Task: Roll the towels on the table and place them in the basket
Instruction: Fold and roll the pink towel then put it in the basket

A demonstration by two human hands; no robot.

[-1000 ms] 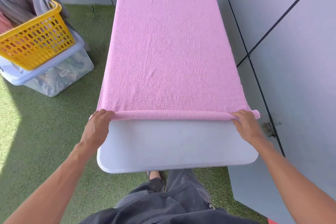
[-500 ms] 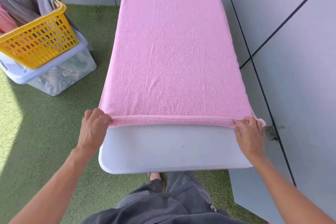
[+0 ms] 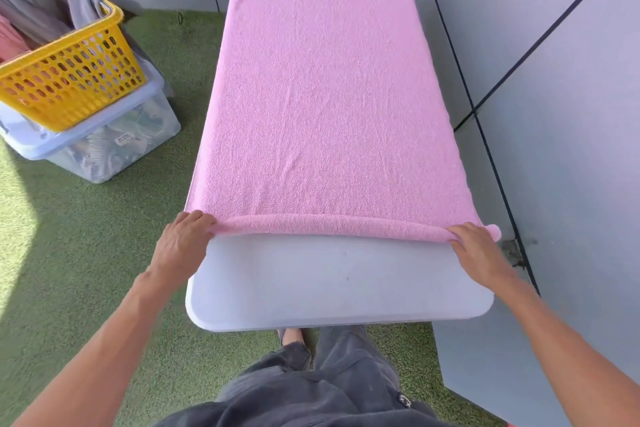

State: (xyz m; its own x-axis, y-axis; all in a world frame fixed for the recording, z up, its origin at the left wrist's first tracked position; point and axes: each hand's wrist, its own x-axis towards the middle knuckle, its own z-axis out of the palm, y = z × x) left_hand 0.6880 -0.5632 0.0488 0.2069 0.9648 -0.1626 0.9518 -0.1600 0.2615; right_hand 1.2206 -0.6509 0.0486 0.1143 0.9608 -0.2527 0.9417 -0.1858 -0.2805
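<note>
Left hand [image 3: 181, 243] and right hand [image 3: 476, 250] pinch the pink towel's [image 3: 329, 97] rolled near edge; bare table [image 3: 329, 288] lies before it.

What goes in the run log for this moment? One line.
stage: rolling started | pink towel: near edge rolled | left hand, right hand: gripping roll ends | yellow basket: beside table

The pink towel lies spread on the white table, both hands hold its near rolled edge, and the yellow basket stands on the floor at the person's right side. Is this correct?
Not quite. In the head view the yellow basket is at the person's left, resting on a clear storage bin. The rest holds: the pink towel is spread on the white table, and the left hand and right hand hold its near rolled edge.
</note>
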